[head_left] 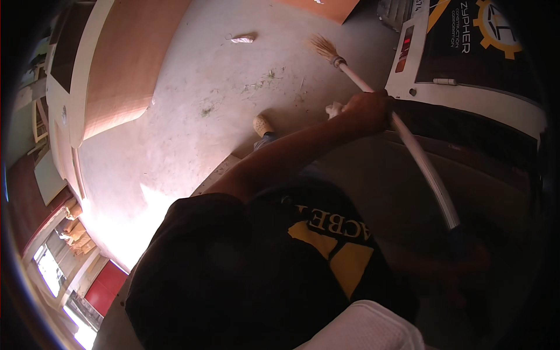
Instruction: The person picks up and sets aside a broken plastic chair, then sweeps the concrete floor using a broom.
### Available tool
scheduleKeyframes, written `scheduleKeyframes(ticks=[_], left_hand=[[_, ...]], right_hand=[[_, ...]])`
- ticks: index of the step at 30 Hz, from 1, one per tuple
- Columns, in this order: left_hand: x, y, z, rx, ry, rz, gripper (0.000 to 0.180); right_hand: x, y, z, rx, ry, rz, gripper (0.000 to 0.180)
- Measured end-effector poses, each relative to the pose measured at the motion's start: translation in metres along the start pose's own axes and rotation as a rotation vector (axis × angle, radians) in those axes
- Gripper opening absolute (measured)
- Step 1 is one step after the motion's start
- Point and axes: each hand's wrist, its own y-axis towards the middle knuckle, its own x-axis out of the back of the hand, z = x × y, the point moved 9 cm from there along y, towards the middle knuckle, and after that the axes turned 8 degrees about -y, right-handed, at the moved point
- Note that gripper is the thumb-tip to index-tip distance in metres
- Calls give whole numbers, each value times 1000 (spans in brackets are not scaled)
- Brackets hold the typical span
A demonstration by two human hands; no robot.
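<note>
A long-handled broom (414,143) slants from upper middle to lower right. Its straw bristles (324,46) point away from me, close to the concrete floor. My left hand (370,111) is closed round the upper part of the pale handle, its arm stretched across my body. Deep in shadow, my right hand (473,256) is closed at the dark blue end of the handle; its fingers show only dimly. A small white thing (333,109) appears beside my left hand, too partly hidden to name. Below my left forearm, a tan clog (263,125) shows on one foot.
Green bits of litter (265,83) are scattered over the floor (192,70), with a crumpled white wrapper (243,38) farther off. A white and black vehicle (466,96) stands close on the right. A curved wooden panel (125,64) borders the left, and an orange-brown board (329,9) the far side.
</note>
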Motion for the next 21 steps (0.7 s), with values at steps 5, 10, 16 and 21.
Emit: scheduleKeyframes(ticks=[5,10,16,21], left_hand=[[-99,84,68,-42,-20,35,28],[-94,-48,207,210,-135,-167,24],[-14,-162,210,479,147,-128,23],[-34,-90,71,229,26,-89,26]], right_hand=[[-106,221,19,13,-125,77,16],[-173,220,-63,12,228,-54,15],[-199,198,-64,7,570,-188,16],[-81,111,-9,301,432,-629,50]])
